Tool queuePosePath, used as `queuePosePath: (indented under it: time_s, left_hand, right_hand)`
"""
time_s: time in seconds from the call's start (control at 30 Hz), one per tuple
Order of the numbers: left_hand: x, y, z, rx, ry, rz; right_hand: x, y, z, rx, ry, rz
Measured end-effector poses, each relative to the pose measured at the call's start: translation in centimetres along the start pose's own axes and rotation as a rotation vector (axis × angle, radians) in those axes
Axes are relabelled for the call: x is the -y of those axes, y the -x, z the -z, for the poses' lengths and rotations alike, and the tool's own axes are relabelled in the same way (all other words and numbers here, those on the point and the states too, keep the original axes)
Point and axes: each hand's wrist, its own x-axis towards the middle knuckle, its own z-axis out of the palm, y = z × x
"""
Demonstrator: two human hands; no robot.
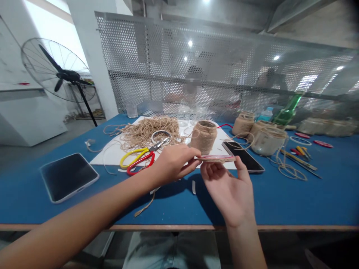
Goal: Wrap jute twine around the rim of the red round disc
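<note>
Both hands hold a flat round lid (217,158) with a red top and twine around its rim, level above the blue table (280,201). My left hand (174,162) pinches its left edge with thumb and fingers. My right hand (228,186) supports it from below, palm up, fingertips on the rim. Just behind the lid stands a twine-wrapped jar (204,136) on a white sheet (112,153). Scissors (140,157) with yellow and red handles lie to the left, beside a heap of loose twine (148,130).
A dark tablet (68,176) lies at the left, a phone (243,156) right of the lid. More twine-wrapped jars (267,140), a green bottle (288,110), loose lids and tools sit at the right. A perforated screen (224,67) stands behind; a fan (57,71) far left.
</note>
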Motion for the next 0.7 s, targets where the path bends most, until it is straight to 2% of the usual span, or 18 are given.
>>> queuePosePath:
  time_s: [0.13, 0.27, 0.37, 0.53, 0.7]
  left_hand:
    - [-0.1, 0.3, -0.1, -0.013, -0.125, -0.035]
    - [-0.1, 0.1, 0.0, -0.039, -0.162, -0.075]
    - [-0.3, -0.1, 0.2, -0.037, -0.188, -0.128]
    - [-0.6, -0.3, 0.2, -0.028, -0.231, -0.148]
    - [-1.1, -0.4, 0.4, 0.049, -0.184, -0.071]
  right_hand:
    - [-1.6, 0.3, -0.2, 0.136, 0.105, 0.114]
    - [-2.7, 0.9, -0.3, 0.21, 0.253, 0.276]
    - [-3.2, 1.0, -0.3, 0.216, 0.391, 0.406]
    - [-3.8, 0.8, -0.3, 0.184, 0.471, 0.555]
    - [-3.7, 0.4, -0.1, 0.157, 0.513, 0.628]
